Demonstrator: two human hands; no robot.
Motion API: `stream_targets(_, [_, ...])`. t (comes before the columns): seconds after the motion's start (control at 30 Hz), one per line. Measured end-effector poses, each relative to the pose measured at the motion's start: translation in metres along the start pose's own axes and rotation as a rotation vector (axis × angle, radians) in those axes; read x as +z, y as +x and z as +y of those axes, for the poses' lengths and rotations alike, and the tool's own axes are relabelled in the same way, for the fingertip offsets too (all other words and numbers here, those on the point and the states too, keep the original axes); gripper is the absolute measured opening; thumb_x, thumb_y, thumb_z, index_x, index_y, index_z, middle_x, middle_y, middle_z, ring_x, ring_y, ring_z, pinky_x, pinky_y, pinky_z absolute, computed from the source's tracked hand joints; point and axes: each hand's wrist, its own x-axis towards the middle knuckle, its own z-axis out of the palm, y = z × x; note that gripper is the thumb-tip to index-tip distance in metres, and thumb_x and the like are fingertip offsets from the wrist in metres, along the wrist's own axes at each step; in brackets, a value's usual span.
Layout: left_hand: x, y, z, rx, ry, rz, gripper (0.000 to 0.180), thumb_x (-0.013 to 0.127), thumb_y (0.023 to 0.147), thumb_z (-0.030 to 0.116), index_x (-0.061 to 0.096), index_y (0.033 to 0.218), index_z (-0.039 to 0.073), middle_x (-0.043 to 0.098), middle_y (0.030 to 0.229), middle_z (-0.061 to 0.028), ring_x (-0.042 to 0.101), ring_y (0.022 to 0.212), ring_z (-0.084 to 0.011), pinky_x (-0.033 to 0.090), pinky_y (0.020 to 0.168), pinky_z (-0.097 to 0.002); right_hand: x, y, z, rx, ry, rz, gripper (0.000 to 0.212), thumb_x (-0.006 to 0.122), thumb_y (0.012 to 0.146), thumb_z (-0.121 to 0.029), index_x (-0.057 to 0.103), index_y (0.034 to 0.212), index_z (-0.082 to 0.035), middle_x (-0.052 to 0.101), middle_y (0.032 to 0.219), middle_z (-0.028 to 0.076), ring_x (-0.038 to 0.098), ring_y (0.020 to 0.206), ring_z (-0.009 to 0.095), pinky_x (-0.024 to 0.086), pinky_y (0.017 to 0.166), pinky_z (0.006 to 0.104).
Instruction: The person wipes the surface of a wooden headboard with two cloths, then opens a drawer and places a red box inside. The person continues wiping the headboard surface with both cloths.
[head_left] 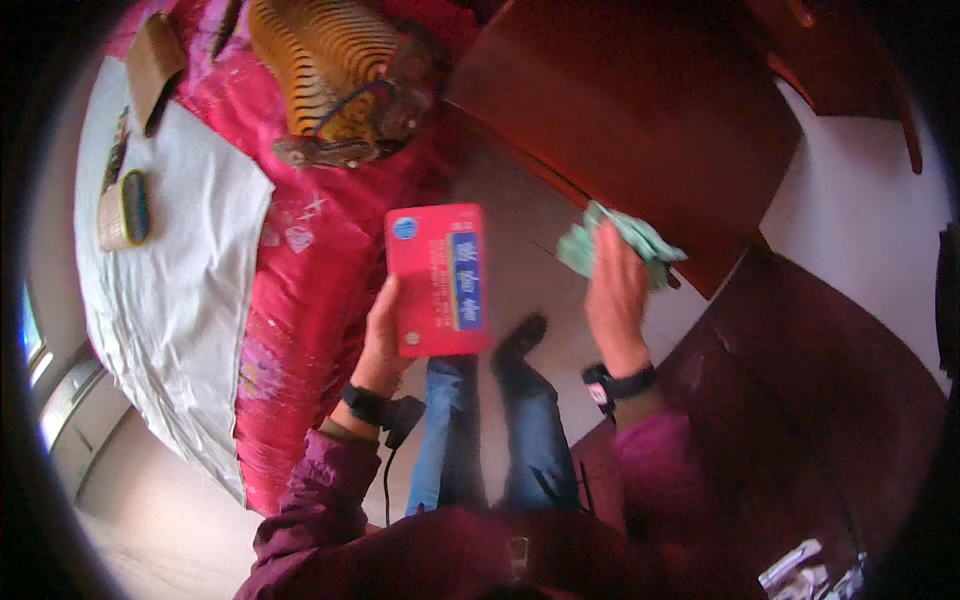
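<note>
My left hand [380, 330] is closed on the lower left edge of a flat red box [425, 290] with rounded corners and a blue panel. The box is held up over the floor, in front of my legs, with its printed face toward me. To the right, a crumpled pale green cloth [640, 240] is in my right hand [617, 290], which is closed on it with the fingers pointing away from me. The cloth is apart from the box and appears near the edge of a reddish-brown wooden piece of furniture [640, 110].
On the left is a bed with a shiny red cover [300, 350] and a white cloth [180, 290]. A brush [125, 210], a brown flat item [155, 70] and a yellow-and-black striped item [330, 60] lie there. Dark wooden furniture [800, 400] stands at the right.
</note>
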Motion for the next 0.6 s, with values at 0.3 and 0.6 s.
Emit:
stream_targets(0.3, [0.042,0.009,-0.020,-0.114,-0.040,-0.045,0.056,0.052,0.094,0.045,0.044,0.135,0.007,0.054,0.129,-0.0114,0.057,0.111,-0.0250,0.048,0.093,-0.0412,-0.076,-0.107,0.062,0.978,0.631,0.024,0.038,0.059,0.088,-0.012,0.051,0.124,-0.005,0.052,0.126,0.014,0.052,0.114,0.030,0.041,0.096,0.0440])
stream_targets(0.6, [0.046,0.023,-0.024,-0.042,0.016,-0.041,0.056,0.049,0.095,0.045,0.043,0.135,0.006,0.056,0.128,-0.0140,0.059,0.111,-0.0277,0.050,0.093,-0.0448,-0.005,-0.055,0.059,1.096,2.018,0.399,0.069,0.058,0.088,-0.048,0.036,0.141,-0.009,0.040,0.140,0.011,0.045,0.125,0.028,0.036,0.105,0.0426])
